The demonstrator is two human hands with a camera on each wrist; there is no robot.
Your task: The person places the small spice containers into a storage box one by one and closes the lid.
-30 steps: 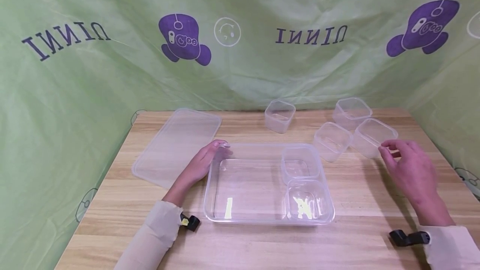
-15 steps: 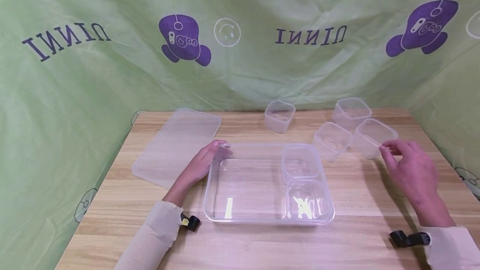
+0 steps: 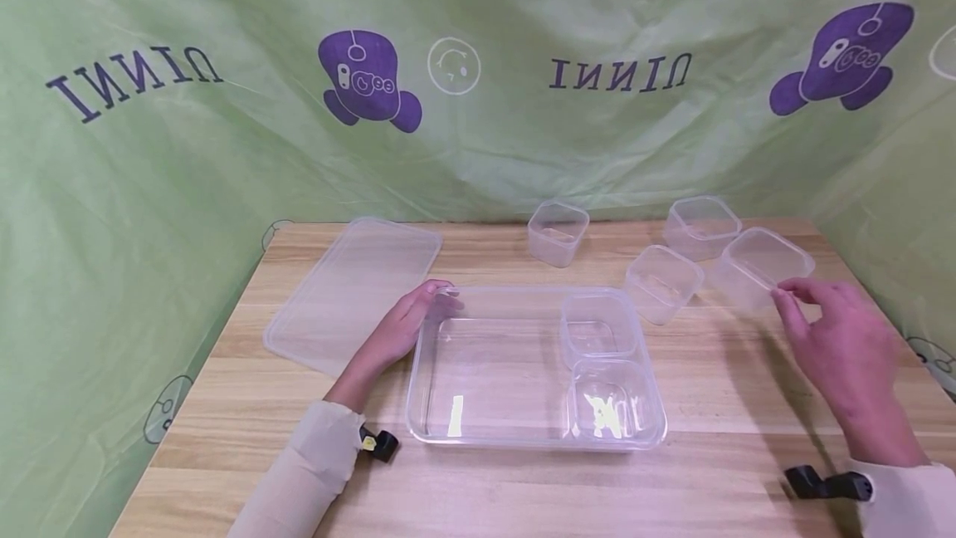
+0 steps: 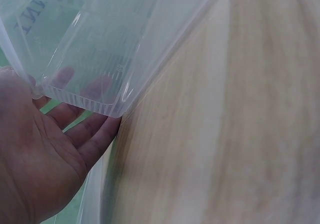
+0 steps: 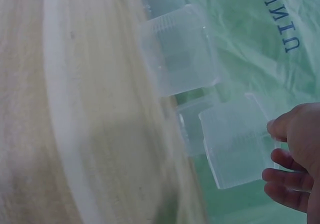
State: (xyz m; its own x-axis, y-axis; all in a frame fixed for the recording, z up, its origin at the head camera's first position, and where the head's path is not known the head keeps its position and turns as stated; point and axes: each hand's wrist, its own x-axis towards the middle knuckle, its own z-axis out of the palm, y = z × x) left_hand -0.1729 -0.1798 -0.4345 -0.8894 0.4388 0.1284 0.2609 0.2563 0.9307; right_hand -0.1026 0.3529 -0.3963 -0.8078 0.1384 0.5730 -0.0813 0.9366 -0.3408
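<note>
A large clear rectangular food container [image 3: 485, 302] stands on the table, with two small square tubs inside at its right: a rear tub [image 3: 599, 324] and a front tub [image 3: 611, 393]. My left hand [image 3: 403, 324] holds its far left corner; in the left wrist view, fingers [image 4: 95, 134] reach round the outside of the wall. Over at the right, my right hand [image 3: 844, 347] pinches the near rim of another small clear tub [image 3: 762, 260] between thumb and fingertips. The right wrist view shows this held tub [image 5: 235, 146] tilted, overlapping a tub behind it.
More small clear tubs stand behind: one tub [image 3: 557, 235] at the back middle, another tub [image 3: 702, 228] at the back right, and a third tub [image 3: 660, 285] beside the large container. A flat clear lid [image 3: 354, 289] lies at the left. A green curtain [image 3: 493, 164] borders the table.
My right hand has moved a little to the right with the small tub, which has drawn away from the tub at its left. The left hand and large container have stayed put.
</note>
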